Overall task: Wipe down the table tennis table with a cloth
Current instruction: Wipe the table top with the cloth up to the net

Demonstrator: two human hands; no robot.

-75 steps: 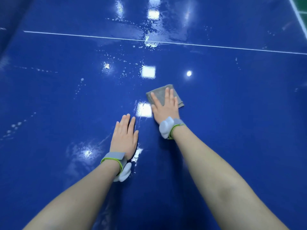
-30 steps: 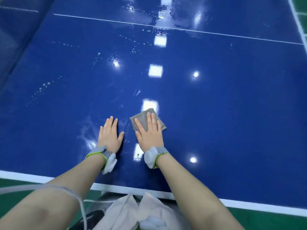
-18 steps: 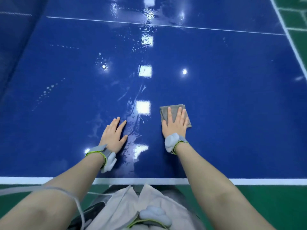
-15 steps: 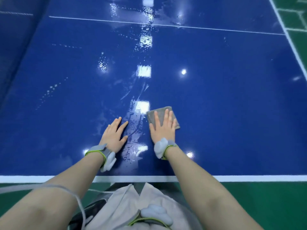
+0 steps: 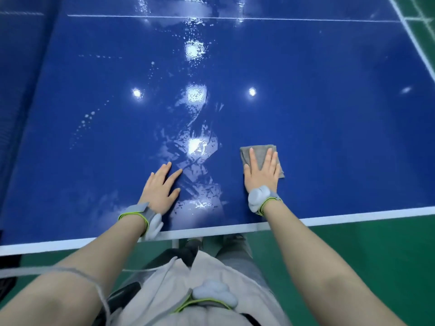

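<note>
From the head camera, the glossy blue table tennis desk [image 5: 329, 114] fills most of the view, its white edge line running along the near side. The right hand [image 5: 260, 172] lies flat, fingers straight and slightly spread, pressing a small folded grey cloth [image 5: 260, 152] onto the desk surface; its grip is open, nothing curled round the cloth. The cloth sits near the desk's near edge, right of centre, its far part and right edge showing past the fingers. The left hand [image 5: 160, 189] rests flat on the bare desk to the left, well apart from the cloth, fingers straight, its grip open and empty. Between the two hands a wet streaked patch [image 5: 197, 161] glints under reflected ceiling lights. Each wrist wears a grey band with a green cord. Green floor [image 5: 376, 243] shows beyond the near edge.
</note>
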